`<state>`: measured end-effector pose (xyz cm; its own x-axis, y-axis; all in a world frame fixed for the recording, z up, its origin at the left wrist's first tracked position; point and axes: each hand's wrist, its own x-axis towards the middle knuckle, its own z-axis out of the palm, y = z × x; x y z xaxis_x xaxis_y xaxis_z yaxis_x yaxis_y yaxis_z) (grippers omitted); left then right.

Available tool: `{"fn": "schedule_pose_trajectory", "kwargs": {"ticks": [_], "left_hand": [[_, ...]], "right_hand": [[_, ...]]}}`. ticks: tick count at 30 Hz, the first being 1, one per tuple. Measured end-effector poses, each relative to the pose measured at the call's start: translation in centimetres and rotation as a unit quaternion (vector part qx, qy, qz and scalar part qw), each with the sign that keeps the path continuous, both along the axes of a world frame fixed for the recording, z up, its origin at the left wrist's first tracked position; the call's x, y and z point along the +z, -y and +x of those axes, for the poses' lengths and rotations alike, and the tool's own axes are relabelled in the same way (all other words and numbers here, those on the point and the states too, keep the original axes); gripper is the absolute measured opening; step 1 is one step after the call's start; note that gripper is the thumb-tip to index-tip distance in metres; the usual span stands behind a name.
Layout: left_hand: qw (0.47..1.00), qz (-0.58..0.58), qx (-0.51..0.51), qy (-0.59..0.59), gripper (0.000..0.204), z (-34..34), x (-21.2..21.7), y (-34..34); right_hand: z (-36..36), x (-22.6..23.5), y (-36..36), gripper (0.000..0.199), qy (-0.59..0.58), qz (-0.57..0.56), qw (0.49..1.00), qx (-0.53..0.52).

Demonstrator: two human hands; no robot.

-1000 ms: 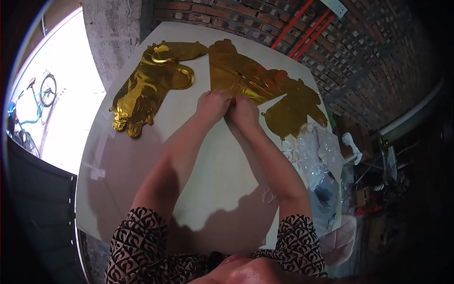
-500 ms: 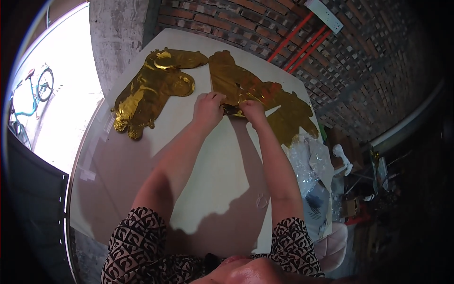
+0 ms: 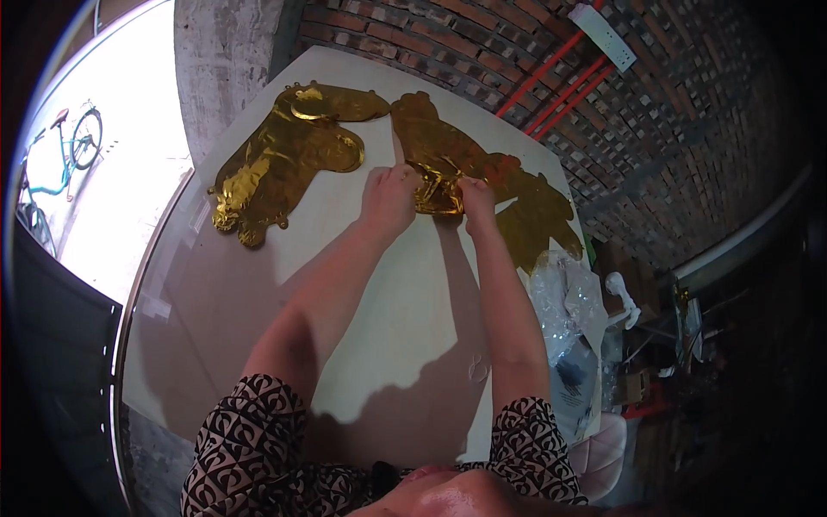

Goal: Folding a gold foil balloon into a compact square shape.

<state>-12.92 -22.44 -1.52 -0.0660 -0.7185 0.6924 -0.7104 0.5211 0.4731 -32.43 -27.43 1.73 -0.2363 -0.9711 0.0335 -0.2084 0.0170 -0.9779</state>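
Observation:
A flat gold foil balloon [image 3: 444,146] lies at the middle of the table's far half. My left hand [image 3: 390,202] is closed on its near end, and my right hand [image 3: 477,203] pinches the same end a little to the right. The foil between the two hands is creased and shiny. To the left, a flat stack of gold foil balloons [image 3: 293,164] spreads out with rounded lobes and small tabs. Beyond my right hand, more gold foil [image 3: 538,220] lies flat; whether it joins the held piece I cannot tell.
Crumpled clear plastic bags [image 3: 564,297] lie on the right side of the pale table [image 3: 379,319]. A thin clear loop [image 3: 477,369] rests near my right forearm. A brick wall [image 3: 637,146] borders the far right. Outside, at left, stands a bicycle [image 3: 69,159].
My hands have moved slightly apart, and the foil between them now shows wider, creased and brighter. The whole view has shifted a little.

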Motion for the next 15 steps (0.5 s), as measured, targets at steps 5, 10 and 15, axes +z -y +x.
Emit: {"fn": "schedule_pose_trajectory", "kwargs": {"ticks": [5, 10, 15], "left_hand": [[0.999, 0.009, -0.025, 0.044, 0.050, -0.3, -0.5, 0.0], [0.998, 0.041, -0.024, 0.047, 0.053, -0.2, -0.8, 0.0], [0.999, 0.013, -0.002, 0.038, 0.050, -0.7, -1.2, 0.3]], "right_hand": [[2.3, 0.1, -2.0, 0.028, -0.100, -0.077, 0.991, 0.049], [3.9, 0.8, -3.1, 0.037, -0.454, -0.353, 0.818, -0.011], [3.0, 1.4, -1.3, 0.033, -0.462, -0.198, 0.864, 0.012]]}}
